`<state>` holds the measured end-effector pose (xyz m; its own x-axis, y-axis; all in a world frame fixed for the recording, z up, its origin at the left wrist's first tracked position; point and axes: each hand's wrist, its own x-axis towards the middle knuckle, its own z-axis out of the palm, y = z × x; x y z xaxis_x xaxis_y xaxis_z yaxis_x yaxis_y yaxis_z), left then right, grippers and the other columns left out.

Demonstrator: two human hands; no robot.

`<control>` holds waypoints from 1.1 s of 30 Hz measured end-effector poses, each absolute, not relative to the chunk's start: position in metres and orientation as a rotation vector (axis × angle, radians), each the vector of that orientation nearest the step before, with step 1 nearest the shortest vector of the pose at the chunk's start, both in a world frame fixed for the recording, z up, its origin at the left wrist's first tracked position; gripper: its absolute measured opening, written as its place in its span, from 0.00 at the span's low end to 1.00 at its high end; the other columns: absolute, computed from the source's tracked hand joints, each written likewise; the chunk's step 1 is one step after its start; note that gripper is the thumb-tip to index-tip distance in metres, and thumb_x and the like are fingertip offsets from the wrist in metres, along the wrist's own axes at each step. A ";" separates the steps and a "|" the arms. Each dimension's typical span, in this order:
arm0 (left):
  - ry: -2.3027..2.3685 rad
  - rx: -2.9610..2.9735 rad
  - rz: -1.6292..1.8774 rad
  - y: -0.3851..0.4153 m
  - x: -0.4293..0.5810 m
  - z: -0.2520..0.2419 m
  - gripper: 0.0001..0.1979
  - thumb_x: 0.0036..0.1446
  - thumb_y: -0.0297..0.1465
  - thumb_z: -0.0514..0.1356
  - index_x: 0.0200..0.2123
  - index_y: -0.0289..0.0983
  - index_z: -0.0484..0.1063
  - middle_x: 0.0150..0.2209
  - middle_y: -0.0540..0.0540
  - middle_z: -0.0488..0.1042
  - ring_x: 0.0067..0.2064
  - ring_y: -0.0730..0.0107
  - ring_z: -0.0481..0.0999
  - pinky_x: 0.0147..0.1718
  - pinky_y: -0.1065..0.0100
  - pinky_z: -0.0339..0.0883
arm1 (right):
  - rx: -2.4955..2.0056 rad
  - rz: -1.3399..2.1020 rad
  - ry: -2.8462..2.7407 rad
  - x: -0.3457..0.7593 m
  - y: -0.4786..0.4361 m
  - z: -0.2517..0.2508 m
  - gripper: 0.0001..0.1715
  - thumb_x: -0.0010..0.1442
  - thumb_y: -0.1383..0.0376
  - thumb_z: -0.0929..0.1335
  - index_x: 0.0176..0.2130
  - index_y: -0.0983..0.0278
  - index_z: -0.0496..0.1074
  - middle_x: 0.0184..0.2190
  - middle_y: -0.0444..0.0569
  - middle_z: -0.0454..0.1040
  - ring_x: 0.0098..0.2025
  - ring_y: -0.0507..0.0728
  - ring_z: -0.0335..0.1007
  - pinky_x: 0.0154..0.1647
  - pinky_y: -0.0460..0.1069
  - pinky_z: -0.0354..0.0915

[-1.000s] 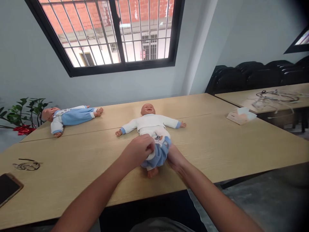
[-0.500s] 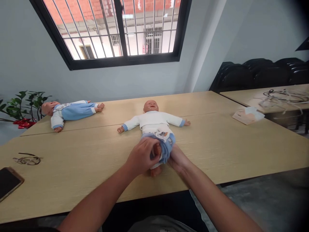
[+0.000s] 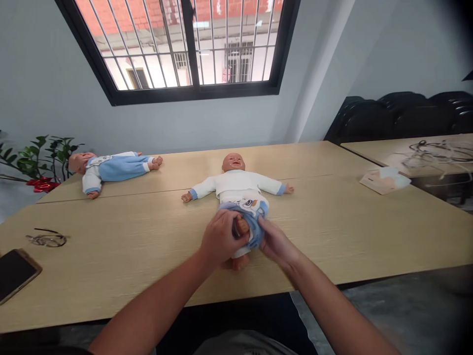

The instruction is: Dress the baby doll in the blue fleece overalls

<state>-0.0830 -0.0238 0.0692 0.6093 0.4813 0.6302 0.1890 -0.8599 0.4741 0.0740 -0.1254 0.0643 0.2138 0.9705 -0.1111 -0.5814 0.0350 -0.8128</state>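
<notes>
A baby doll in a white top lies on its back in the middle of the wooden table, arms spread. Blue pants are bunched around its legs. My left hand is closed around the doll's raised leg and the pants' left side. My right hand pinches the pants' right side. One bare foot sticks out below my hands.
A second doll in blue and white lies at the far left of the table. Glasses and a phone rest near the left edge. A tissue pack sits at right. A plant, black chairs and another table with cables stand behind.
The doll's leg has been lifted and the blue pants have bunched higher around it. My right hand has moved from beside the hip onto the pants. The view has shifted slightly.
</notes>
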 end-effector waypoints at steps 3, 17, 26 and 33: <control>0.469 2.456 1.249 -0.023 -0.083 0.068 0.22 0.51 0.34 0.71 0.49 0.39 0.70 0.43 0.43 0.78 0.47 0.55 0.78 0.48 0.56 0.74 | -0.909 1.239 -0.584 0.071 -0.126 0.066 0.20 0.65 0.51 0.72 0.49 0.61 0.81 0.50 0.50 0.82 0.57 0.61 0.76 0.62 0.54 0.67; 0.517 2.414 1.274 -0.019 -0.079 0.058 0.18 0.50 0.33 0.70 0.44 0.38 0.73 0.38 0.45 0.77 0.42 0.57 0.77 0.43 0.56 0.73 | -1.083 1.045 -0.517 0.069 -0.121 0.054 0.29 0.58 0.42 0.73 0.44 0.62 0.82 0.48 0.52 0.83 0.54 0.65 0.76 0.61 0.57 0.66; 0.270 2.379 1.535 -0.023 -0.082 0.067 0.18 0.53 0.29 0.65 0.49 0.38 0.72 0.44 0.42 0.78 0.46 0.57 0.77 0.48 0.54 0.72 | -1.042 0.759 -0.404 0.102 -0.106 0.051 0.23 0.58 0.47 0.74 0.44 0.60 0.81 0.48 0.49 0.83 0.54 0.63 0.76 0.59 0.57 0.69; 0.202 2.401 1.518 -0.027 -0.083 0.065 0.18 0.53 0.30 0.65 0.49 0.40 0.72 0.43 0.43 0.79 0.46 0.58 0.78 0.49 0.53 0.71 | -1.263 0.593 -0.475 0.167 -0.072 0.056 0.22 0.58 0.46 0.72 0.36 0.61 0.76 0.38 0.50 0.82 0.42 0.60 0.77 0.46 0.54 0.70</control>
